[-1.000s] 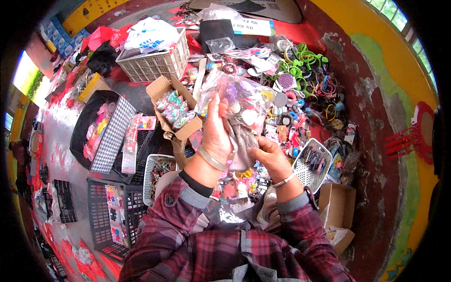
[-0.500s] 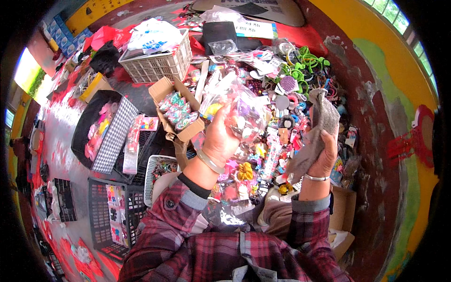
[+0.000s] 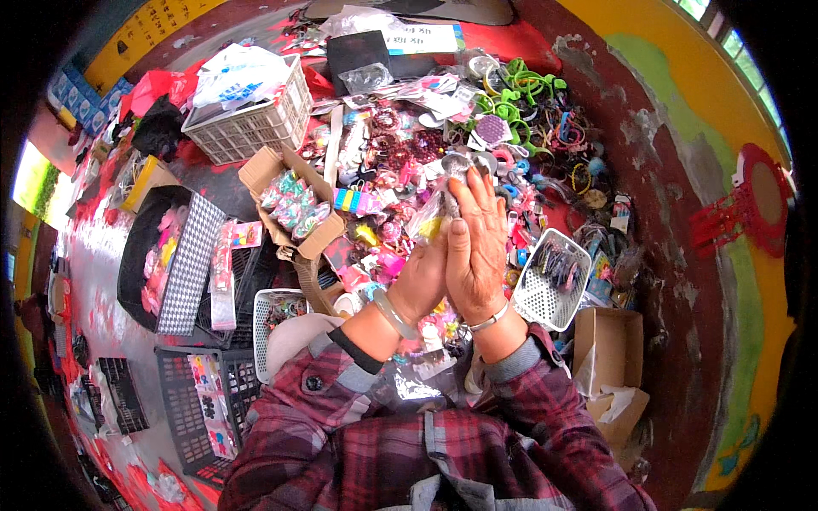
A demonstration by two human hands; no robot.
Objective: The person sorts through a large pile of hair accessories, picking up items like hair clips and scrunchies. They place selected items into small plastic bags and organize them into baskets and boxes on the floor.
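Note:
In front of me, over the pile, my two hands meet palm to palm. A clear plastic bag [image 3: 426,223] with something yellow in it shows beside my left hand [image 3: 419,279], which grips it; its fingers are mostly hidden. Pressed against it from the right, my right hand [image 3: 479,243] has its fingers stretched out flat. Most of the bag is covered by the hands. Beneath lies a heap of small hair accessories, among them a pink piece [image 3: 389,266] and a blue and yellow striped packet [image 3: 356,201].
To the right stand a white perforated basket [image 3: 552,317] and an opened cardboard box [image 3: 607,353]. A cardboard box of wrapped items [image 3: 253,175], a houndstooth-sided bin [image 3: 198,264] and black crates [image 3: 183,400] are on the left. Green headbands [image 3: 528,81] lie farther back.
The grey cloth has left my right hand and is out of sight. That hand has swung left to meet my left hand and the bag. The white basket at right now shows fully.

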